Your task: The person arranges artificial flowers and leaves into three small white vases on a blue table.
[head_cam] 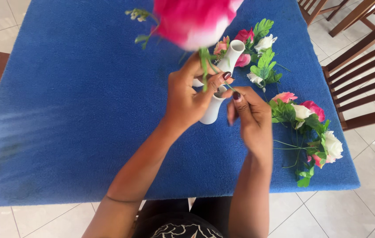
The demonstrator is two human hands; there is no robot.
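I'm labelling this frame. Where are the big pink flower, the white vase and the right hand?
big pink flower (192, 20), head view, blurred bloom.
white vase (210, 112), head view, lower body.
right hand (251, 117), head view, back of hand.

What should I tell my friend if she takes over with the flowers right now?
Left hand: pinches the green stem of a big pink flower, held above the table.
Right hand: fingers beside the near white vase, touching the stem's lower end.
A second white vase stands farther back, flowers around it.
More pink and white flowers lie loose on the blue cloth, right side.
Done: flower picked up. Left: stem is not yet in the near vase; loose flowers remain.
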